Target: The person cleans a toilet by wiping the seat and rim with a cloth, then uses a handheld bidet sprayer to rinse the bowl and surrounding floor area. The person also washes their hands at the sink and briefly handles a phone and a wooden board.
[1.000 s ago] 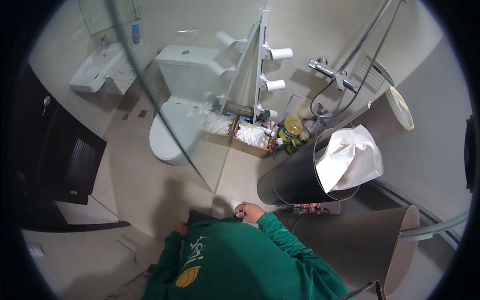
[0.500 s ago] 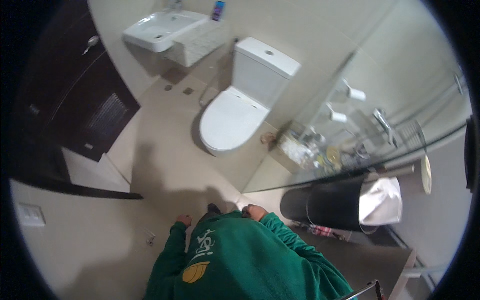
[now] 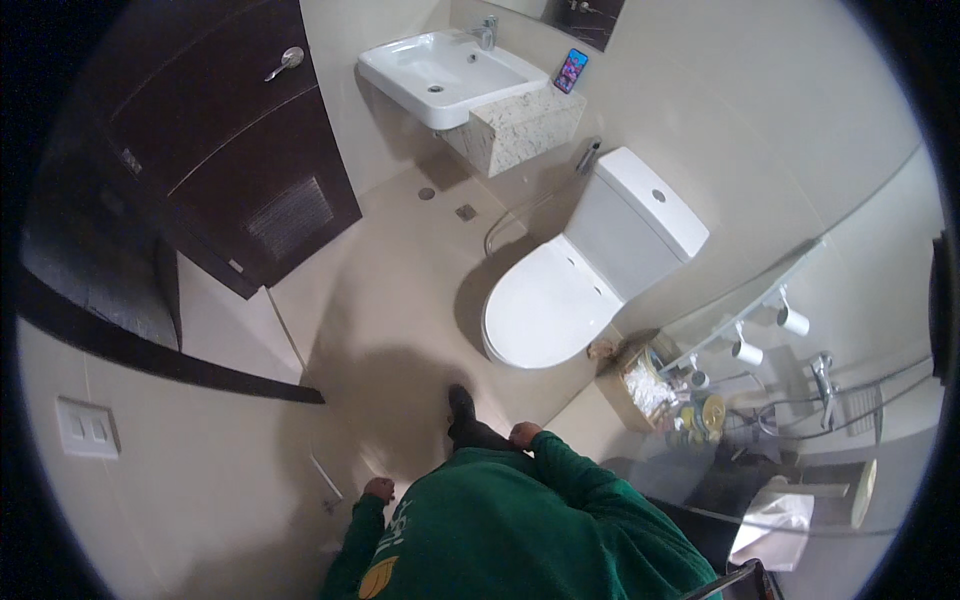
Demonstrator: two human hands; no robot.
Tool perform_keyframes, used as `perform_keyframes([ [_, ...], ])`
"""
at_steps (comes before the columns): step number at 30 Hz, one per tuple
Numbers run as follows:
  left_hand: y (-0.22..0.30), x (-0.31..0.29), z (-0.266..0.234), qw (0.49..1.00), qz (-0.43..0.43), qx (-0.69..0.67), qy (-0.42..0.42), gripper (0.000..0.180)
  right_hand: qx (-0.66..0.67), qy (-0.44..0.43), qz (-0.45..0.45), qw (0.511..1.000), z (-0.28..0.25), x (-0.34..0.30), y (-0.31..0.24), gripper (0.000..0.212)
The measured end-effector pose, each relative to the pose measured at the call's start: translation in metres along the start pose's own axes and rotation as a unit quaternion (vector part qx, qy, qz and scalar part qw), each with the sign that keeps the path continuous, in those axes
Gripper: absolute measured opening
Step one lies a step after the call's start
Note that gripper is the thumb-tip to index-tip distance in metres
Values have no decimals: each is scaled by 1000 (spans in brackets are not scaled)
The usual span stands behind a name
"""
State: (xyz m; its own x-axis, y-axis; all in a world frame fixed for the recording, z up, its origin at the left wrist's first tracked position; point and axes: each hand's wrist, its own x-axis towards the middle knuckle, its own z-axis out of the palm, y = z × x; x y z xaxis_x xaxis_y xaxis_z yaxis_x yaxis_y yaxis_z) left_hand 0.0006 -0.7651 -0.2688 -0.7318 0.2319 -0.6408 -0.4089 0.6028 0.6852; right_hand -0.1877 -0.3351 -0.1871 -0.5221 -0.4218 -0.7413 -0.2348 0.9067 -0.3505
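Observation:
My left hand (image 3: 380, 489) hangs low at my side with its fingers curled in, and nothing shows in them. My right hand (image 3: 524, 435) is closed in front of my right hip, beside a dark trouser leg (image 3: 480, 436); whatever may be inside it is hidden. Neither hand touches the fixtures. Ahead of my right hand stands a white toilet (image 3: 552, 305) with its lid down. Farther off, a white washbasin (image 3: 420, 75) is mounted on the wall. A phone (image 3: 571, 71) with a lit, colourful screen leans at the end of its speckled stone counter (image 3: 530, 125).
A dark door (image 3: 215, 130) stands at the left, beyond a dark frame edge (image 3: 180, 355). On the right, a glass panel (image 3: 745, 305) borders the shower tap (image 3: 823, 385), a box of white items (image 3: 645, 385) and a lined black bin (image 3: 700, 505). A light switch (image 3: 88, 427) is at lower left.
My view has swung left, so the toilet, basin and door sit farther right and lower. One dark shoe now reaches out ahead of me. Both hands stay low and closed.

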Motion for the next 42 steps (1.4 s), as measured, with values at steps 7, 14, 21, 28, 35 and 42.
perform_keyframes([
  [7,8,-14,-49,984,-145,99,38,26,128,-74,41,988,-86,74,45,28],
  [14,46,53,-113,971,-176,-17,161,27,-127,-101,-38,986,-178,168,33,17],
  [21,3,115,-218,929,-248,-260,82,23,-101,-41,-88,990,-264,250,-47,30],
  [28,-51,159,-353,808,-319,-484,104,23,124,82,31,988,-334,313,-112,34],
  [35,-22,285,-449,956,-39,292,8,29,89,175,-25,980,-414,328,-70,25],
  [42,96,395,-550,970,49,230,68,23,342,417,450,711,-481,271,43,57],
])
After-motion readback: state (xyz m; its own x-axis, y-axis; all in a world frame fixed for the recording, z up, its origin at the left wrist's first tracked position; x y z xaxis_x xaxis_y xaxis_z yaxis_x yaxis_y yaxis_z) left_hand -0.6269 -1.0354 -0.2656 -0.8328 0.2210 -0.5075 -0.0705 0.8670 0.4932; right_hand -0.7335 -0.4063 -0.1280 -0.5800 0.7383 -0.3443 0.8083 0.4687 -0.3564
